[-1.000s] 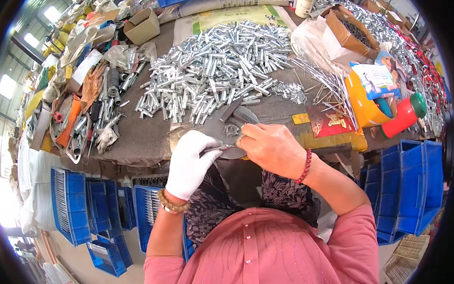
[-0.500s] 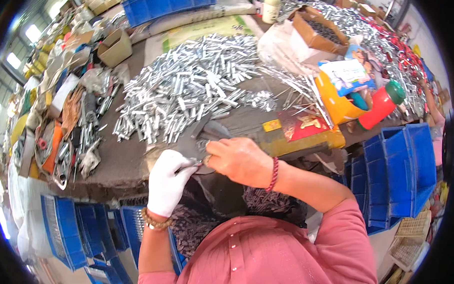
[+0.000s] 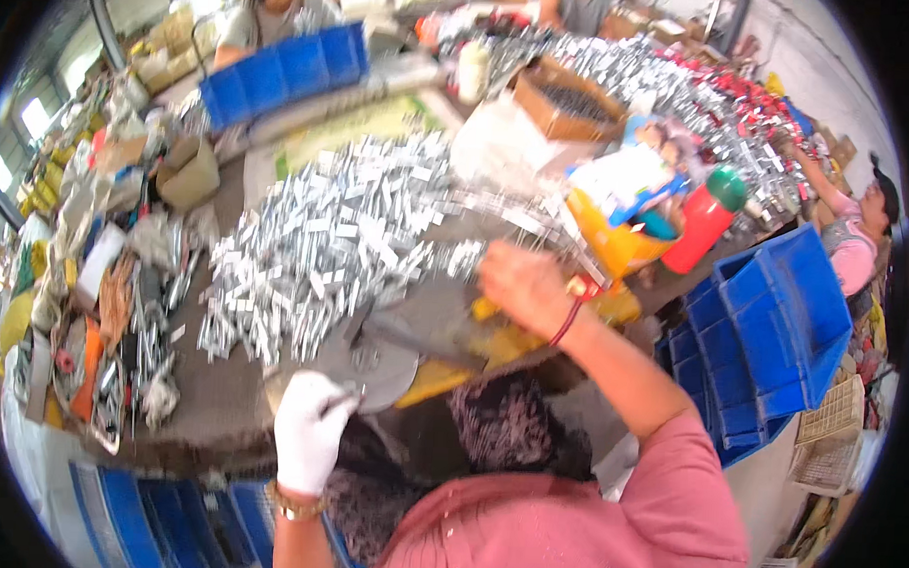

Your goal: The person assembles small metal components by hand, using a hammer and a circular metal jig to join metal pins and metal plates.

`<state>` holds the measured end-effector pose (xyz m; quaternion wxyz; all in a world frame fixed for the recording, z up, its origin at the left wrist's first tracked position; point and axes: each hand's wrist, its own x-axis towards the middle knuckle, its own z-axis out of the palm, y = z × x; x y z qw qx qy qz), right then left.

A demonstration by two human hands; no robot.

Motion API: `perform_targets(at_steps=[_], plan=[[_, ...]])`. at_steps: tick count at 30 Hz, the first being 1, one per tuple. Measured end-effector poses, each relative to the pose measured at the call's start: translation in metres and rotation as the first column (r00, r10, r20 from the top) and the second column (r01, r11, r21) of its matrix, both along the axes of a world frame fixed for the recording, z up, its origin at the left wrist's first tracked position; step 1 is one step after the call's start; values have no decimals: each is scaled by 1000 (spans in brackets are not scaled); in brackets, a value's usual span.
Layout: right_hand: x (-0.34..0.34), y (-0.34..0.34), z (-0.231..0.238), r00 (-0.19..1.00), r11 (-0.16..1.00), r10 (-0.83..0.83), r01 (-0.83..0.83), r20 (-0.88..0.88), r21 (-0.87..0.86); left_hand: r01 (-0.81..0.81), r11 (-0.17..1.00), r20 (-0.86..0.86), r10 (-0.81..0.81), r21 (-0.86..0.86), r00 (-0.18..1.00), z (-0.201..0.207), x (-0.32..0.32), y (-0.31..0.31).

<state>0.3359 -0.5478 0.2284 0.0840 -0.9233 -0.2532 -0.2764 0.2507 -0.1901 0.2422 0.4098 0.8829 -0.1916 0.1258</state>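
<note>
My left hand (image 3: pixel 309 434), in a white glove, is closed near the table's front edge. A small metal piece (image 3: pixel 351 398) pokes out between its thumb and fingers. My bare right hand (image 3: pixel 522 286) is stretched forward at the right end of a heap of silvery metal pieces (image 3: pixel 326 234). Its fingers are blurred, beside a small cluster of metal bits (image 3: pixel 455 257), and whether they hold anything is unclear. Between my hands lies a grey round sheet (image 3: pixel 383 382) with a dark bar (image 3: pixel 422 343) across it.
An orange-yellow container (image 3: pixel 616 235) and a red flask with green lid (image 3: pixel 699 232) stand right, below an open carton (image 3: pixel 571 103). Stacked blue bins (image 3: pixel 774 315) stand right of the table. Tools and bags clutter the left. Co-workers (image 3: pixel 857 228) sit at right and behind.
My right hand has left my left hand and moved forward and right to the small metal bits. The left stays closed near the edge. The whole view has shifted, bringing co-workers into sight.
</note>
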Motion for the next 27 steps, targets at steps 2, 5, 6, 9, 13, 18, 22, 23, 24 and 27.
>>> perform_targets(at_steps=[2,5,6,9,13,18,22,23,24,27], plan=[[10,5,-16,997,999,10,-7,75,-50,-6,999,66,3,42,998,-10,-1,4],[7,12,-14,999,996,48,-47,-15,71,-29,999,-9,29,-29,1000,-12,-9,7],[4,13,-12,992,994,18,-5,-123,109,-41,998,-30,40,-38,999,-11,-11,9],[2,12,-13,986,987,-8,34,-166,160,35,999,25,-35,-11,999,-5,-12,13],[-2,20,-5,984,967,-42,84,-172,239,54,999,31,-54,-7,998,-3,-12,15],[-9,57,7,978,922,128,-56,-165,383,-61,997,19,62,-40,998,-11,-9,3],[-35,101,31,941,926,316,-278,-122,254,39,999,30,-40,21,999,-5,3,5],[-37,107,32,930,917,342,-299,-136,263,37,999,31,-36,-24,999,-7,7,1],[-39,113,30,922,910,361,-315,-141,270,17,998,17,-17,-53,1000,-9,8,-1],[-42,134,23,883,874,432,-360,-182,327,-48,999,-5,48,-9,999,-6,2,1]])
